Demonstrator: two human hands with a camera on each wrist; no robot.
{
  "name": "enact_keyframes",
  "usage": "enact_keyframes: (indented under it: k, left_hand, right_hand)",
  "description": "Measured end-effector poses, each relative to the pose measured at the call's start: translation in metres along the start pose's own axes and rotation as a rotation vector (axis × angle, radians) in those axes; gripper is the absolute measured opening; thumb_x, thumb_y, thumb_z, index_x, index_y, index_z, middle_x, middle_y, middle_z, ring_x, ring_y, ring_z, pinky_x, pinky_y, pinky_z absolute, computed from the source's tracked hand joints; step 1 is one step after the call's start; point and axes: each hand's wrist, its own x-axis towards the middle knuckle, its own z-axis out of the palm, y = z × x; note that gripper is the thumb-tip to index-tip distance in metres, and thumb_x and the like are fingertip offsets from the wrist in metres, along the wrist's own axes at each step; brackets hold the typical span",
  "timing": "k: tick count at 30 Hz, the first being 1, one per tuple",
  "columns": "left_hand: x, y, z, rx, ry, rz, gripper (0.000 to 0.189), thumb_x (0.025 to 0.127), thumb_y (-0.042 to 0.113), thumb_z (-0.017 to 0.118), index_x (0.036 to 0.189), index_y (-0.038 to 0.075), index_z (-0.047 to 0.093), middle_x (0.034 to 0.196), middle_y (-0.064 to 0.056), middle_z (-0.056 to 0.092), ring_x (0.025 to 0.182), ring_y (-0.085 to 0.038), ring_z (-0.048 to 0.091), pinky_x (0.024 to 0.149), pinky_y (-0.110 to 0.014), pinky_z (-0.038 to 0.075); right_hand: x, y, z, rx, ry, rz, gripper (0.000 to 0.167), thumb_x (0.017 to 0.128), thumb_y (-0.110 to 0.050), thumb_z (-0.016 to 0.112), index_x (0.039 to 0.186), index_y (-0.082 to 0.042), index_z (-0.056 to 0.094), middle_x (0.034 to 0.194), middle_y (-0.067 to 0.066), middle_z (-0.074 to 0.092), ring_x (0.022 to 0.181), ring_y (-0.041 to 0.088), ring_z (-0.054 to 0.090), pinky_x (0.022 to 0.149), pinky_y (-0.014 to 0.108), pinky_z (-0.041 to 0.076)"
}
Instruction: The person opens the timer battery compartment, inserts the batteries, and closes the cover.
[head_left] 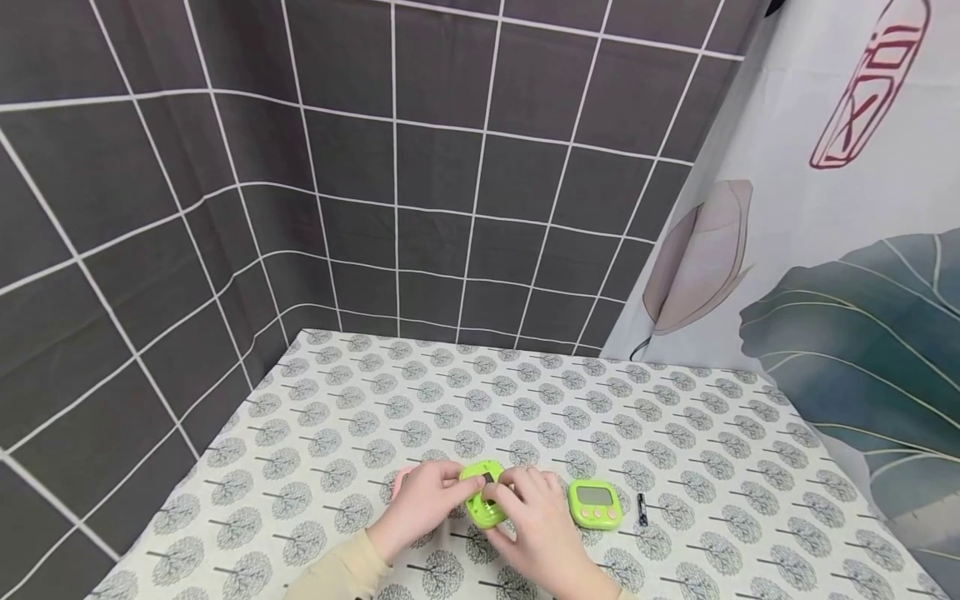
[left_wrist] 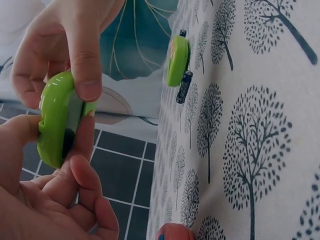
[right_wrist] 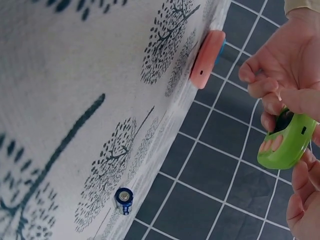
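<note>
A small lime-green digital timer (head_left: 483, 493) is held just above the cloth between both hands. My left hand (head_left: 420, 504) grips one side of it, fingers curled round the case in the left wrist view. On the other side, my right hand (head_left: 540, 521) pinches the timer, its thumb and fingertips over the middle. The upturned face shows a dark spot there, partly hidden by fingers. Pink buttons (right_wrist: 272, 144) show on the underside in the right wrist view. A second green timer (head_left: 595, 504) lies screen up beside my right hand, with a dark battery (head_left: 642, 509) next to it.
A pink device (right_wrist: 208, 59) lies on the cloth, mostly behind my left hand in the head view. The tree-print tablecloth (head_left: 465, 400) covers the table. A dark gridded curtain (head_left: 435, 167) hangs behind, and a floral curtain (head_left: 705, 267) to the right.
</note>
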Motion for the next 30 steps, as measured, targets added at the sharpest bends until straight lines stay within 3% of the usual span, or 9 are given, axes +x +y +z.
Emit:
enact_keyframes:
  k: [11,17,23,30]
  left_hand:
    - [-0.0001,0.0014,-0.0006,-0.064,-0.018,-0.015,0.030,0.086,0.034,0.067,0.099,0.007,0.071,0.086,-0.003,0.074,0.074,-0.012,0.064,0.067,-0.029,0.051]
    - [-0.0008,0.0032,-0.0025,-0.093,-0.038,0.023,0.030,0.086,0.027,0.067,0.102,0.002,0.069,0.083,-0.006,0.074,0.068,-0.009,0.064,0.061,-0.022,0.052]
    - [0.0001,0.0028,-0.0034,-0.083,-0.046,0.035,0.030,0.085,0.029,0.068,0.102,0.003,0.069,0.081,-0.003,0.073,0.065,-0.007,0.063,0.059,-0.020,0.051]
    - [-0.0005,0.0007,-0.0045,-0.059,-0.046,0.035,0.029,0.083,0.026,0.070,0.100,0.003,0.070,0.079,-0.001,0.072,0.063,-0.012,0.063,0.057,-0.023,0.053]
  right_hand:
    - [-0.0021,-0.0001,0.0010,0.020,-0.003,0.001,0.042,0.061,-0.035,0.083,0.094,-0.020,0.060,0.093,-0.008,0.052,0.079,0.009,0.046,0.072,0.022,0.030]
    - [-0.0017,0.0009,-0.0014,0.092,-0.028,0.009,0.047,0.062,-0.037,0.083,0.100,-0.022,0.061,0.096,-0.009,0.052,0.083,0.008,0.046,0.075,0.022,0.030]
    - [-0.0011,0.0004,-0.0030,0.107,-0.046,0.011,0.047,0.062,-0.038,0.083,0.101,-0.023,0.061,0.097,-0.009,0.051,0.084,0.008,0.046,0.075,0.022,0.031]
    - [-0.0016,0.0013,-0.0033,0.156,-0.033,0.052,0.028,0.077,-0.040,0.073,0.095,-0.022,0.062,0.095,-0.011,0.052,0.085,0.006,0.047,0.077,0.023,0.034]
